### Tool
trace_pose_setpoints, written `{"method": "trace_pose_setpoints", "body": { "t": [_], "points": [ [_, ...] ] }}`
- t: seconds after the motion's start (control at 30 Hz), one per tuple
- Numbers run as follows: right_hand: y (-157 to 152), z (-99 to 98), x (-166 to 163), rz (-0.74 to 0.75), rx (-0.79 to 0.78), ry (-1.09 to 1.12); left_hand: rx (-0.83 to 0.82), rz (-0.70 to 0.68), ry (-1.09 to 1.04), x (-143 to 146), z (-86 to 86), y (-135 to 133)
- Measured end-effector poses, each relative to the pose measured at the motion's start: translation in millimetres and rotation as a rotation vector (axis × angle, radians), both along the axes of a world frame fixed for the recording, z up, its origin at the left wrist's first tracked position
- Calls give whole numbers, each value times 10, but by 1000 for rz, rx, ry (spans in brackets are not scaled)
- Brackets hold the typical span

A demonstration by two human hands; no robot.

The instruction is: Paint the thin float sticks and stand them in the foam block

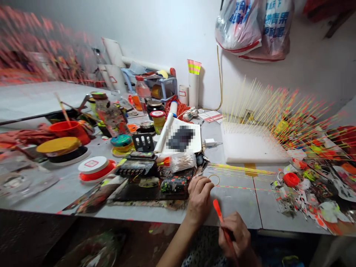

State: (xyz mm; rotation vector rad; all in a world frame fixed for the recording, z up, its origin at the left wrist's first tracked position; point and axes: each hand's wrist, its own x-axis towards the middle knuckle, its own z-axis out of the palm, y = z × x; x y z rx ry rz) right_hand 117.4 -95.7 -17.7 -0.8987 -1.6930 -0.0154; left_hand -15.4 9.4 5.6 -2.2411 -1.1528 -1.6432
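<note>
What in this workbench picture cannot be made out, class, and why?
Head view only:
1. Lower end of the orange-red slim tool: hidden in the right hand.
2. What the left hand pinches: covered by its fingers.
3. White open notebook page: pixelated patch.
4. Red racks far left: blurred.

Open desk (pixel 236 207) at the near edge; paint-spattered clutter (pixel 155 181) walls off the left, spiked foam block (pixel 250 148) behind, littered scraps (pixel 306 193) right.

Two hands (pixel 198 198) (pixel 235 233), one orange brush (pixel 219 212), two hanging bags (pixel 239 26) (pixel 275 31).
</note>
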Motion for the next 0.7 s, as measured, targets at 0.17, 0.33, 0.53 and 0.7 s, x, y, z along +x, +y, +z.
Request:
{"method": "trace_pose_setpoints", "body": {
  "t": [0.17, 0.33, 0.53, 0.7],
  "points": [
    [-136, 109, 48, -32, 149, 65, -20, -79, -145, 3, 121, -5],
    [-211, 231, 229, -106, 298, 148, -232, -206, -428, 75, 337, 76],
    [-379, 284, 948, -305, 295, 55, -535, -336, -459, 609, 821, 751],
    [-579, 123, 1751, -541, 212, -75, -713, -376, -288, 1474, 875, 1435]
  ]
}}
